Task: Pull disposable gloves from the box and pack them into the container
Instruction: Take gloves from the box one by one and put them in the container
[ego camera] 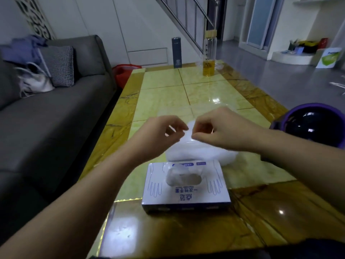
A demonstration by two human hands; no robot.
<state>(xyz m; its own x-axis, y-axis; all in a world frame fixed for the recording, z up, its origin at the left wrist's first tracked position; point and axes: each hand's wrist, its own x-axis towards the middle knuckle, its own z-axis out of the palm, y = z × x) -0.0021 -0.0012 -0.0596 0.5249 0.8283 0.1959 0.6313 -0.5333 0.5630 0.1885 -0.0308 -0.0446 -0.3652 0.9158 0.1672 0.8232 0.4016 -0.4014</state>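
On a glossy marble-patterned coffee table (pixel 205 94) beside a grey sofa (pixel 56 113), a translucent disposable glove (pixel 189 130) is pinched between the curled fingers of the left hand (pixel 162 136) and right hand (pixel 222 128) just beyond the glove box (pixel 186 191), apparently bunched for packing, with a gentle tuck into the hazy white mass (pixel 203 153) behind, presumably the container, called for next.

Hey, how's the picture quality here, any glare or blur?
Head view: dim room, bright glare spots on the glossy table; the clear glove pinched between the left hand and right hand is smeared and faint; lines bow near the edges.
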